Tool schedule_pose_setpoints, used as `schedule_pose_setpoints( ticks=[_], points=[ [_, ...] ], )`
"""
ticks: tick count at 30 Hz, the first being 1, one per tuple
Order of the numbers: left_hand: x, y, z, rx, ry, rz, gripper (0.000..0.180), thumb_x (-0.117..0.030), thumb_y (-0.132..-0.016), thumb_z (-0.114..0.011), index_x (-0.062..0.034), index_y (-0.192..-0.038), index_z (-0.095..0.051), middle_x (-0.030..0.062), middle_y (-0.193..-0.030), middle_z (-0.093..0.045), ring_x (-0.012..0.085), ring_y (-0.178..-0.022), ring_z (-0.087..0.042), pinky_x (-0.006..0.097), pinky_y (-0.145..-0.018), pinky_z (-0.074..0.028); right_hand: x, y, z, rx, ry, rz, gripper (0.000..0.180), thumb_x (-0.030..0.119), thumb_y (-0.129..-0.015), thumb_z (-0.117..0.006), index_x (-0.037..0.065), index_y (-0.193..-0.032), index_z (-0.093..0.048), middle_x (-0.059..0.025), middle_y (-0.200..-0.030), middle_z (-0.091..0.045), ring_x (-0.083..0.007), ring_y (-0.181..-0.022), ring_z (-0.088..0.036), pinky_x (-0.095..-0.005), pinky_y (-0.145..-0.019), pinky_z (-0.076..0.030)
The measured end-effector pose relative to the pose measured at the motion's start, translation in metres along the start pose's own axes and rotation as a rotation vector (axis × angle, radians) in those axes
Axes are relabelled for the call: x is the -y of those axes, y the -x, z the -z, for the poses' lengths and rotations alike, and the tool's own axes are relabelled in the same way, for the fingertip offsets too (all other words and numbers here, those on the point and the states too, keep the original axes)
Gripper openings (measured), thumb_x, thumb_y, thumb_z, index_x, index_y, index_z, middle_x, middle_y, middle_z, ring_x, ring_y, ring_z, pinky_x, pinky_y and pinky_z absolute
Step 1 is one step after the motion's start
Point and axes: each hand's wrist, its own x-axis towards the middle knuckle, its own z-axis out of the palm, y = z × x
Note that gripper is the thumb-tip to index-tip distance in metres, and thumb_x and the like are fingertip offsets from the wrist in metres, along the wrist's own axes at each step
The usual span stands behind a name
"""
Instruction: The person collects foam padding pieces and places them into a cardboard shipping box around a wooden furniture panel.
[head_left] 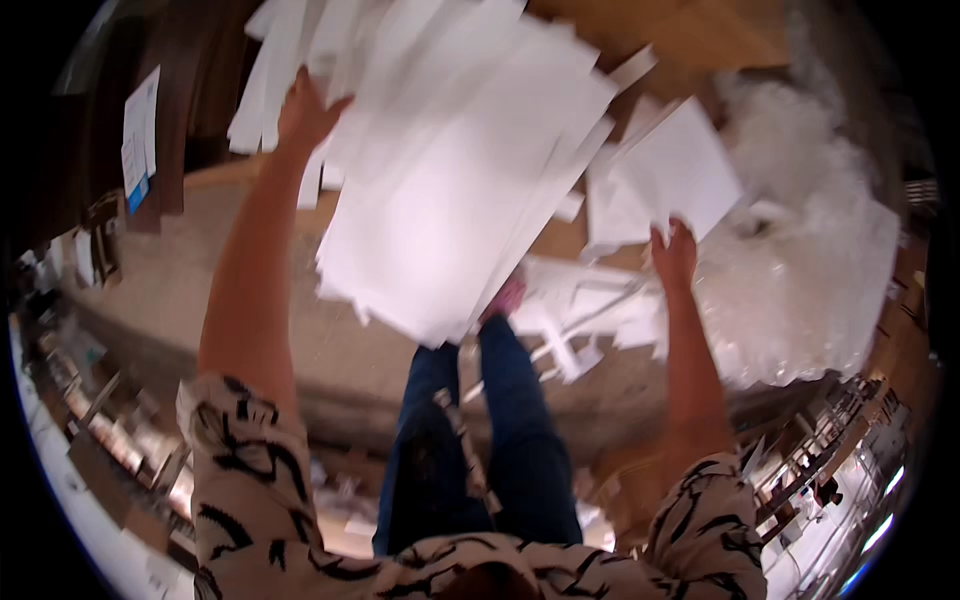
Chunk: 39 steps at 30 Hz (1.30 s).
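A large stack of white paper sheets (430,200) fills the middle, its edges uneven and fanned. At its upper left, my left hand (308,115) reaches in with the thumb spread from the fingers, next to white paper strips (262,105). My right hand (675,252) is closed at the lower edge of a smaller bunch of white sheets (672,165), right of the big stack. These sheets are tilted and slightly apart. Motion blurs parts of the paper, and the undersides are hidden.
Clear plastic wrap (800,270) bulges at the right. Paper scraps (600,300) lie on the floor (370,380) near my feet. Brown cardboard (690,35) lies at the far side, and dark brown panels (180,90) stand at the far left, one with a white label (140,140).
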Motion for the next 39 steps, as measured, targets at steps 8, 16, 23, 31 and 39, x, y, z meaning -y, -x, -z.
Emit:
schedule_pose_setpoints(
  ticks=[8,16,23,31,39],
  points=[
    [-0.017,0.071,0.031,0.035,1.192,0.409,0.039,0.0,-0.062,-0.065,0.0029,-0.1,-0.054,0.0092,-0.082,-0.06,0.0187,-0.078,-0.059,0.029,-0.069,-0.049,0.197,0.102,-0.086,0.197,-0.651,-0.127,0.046,0.025,-0.075,-0.07,0.001,-0.107,-0.048,-0.016,-0.088,-0.06,-0.0309,-0.079,-0.061,-0.0408,-0.071,-0.049],
    [0.035,0.223,-0.04,0.503,1.073,0.456,0.083,0.005,-0.05,-0.07,-0.0058,-0.128,-0.043,0.0056,-0.113,-0.053,0.0211,-0.107,-0.049,0.033,-0.092,-0.041,0.217,0.093,-0.087,0.432,-0.621,-0.394,0.05,0.025,-0.073,-0.069,-0.002,-0.109,-0.045,-0.0174,-0.083,-0.062,-0.0353,-0.079,-0.061,-0.0403,-0.071,-0.049],
    [-0.021,0.266,-0.004,0.538,1.177,0.53,0.074,0.003,-0.058,-0.063,-0.0037,-0.128,-0.042,0.0093,-0.117,-0.052,0.0228,-0.109,-0.05,0.031,-0.09,-0.043,0.189,0.129,-0.056,0.614,-0.994,-0.427,0.045,0.028,-0.08,-0.065,-0.003,-0.108,-0.049,-0.0163,-0.095,-0.061,-0.0204,-0.08,-0.062,-0.0302,-0.071,-0.048],
    [0.042,0.207,-0.032,0.462,0.966,0.463,0.065,-0.001,-0.055,-0.067,-0.0083,-0.116,-0.048,0.0044,-0.102,-0.053,0.0206,-0.098,-0.051,0.034,-0.087,-0.04,0.232,0.105,-0.087,0.564,-0.881,-0.503,0.062,0.031,-0.076,-0.068,-0.004,-0.119,-0.041,-0.021,-0.105,-0.059,-0.03,-0.09,-0.061,-0.0365,-0.079,-0.048],
    [0.03,0.231,-0.021,0.672,1.007,0.572,0.08,-0.001,-0.053,-0.073,-0.0051,-0.127,-0.043,0.0058,-0.112,-0.054,0.0192,-0.105,-0.05,0.032,-0.088,-0.042,0.247,0.126,-0.097,0.365,-0.851,-0.481,0.065,0.03,-0.07,-0.074,-0.005,-0.114,-0.041,-0.0209,-0.1,-0.055,-0.0316,-0.092,-0.056,-0.0383,-0.079,-0.045]
  ],
)
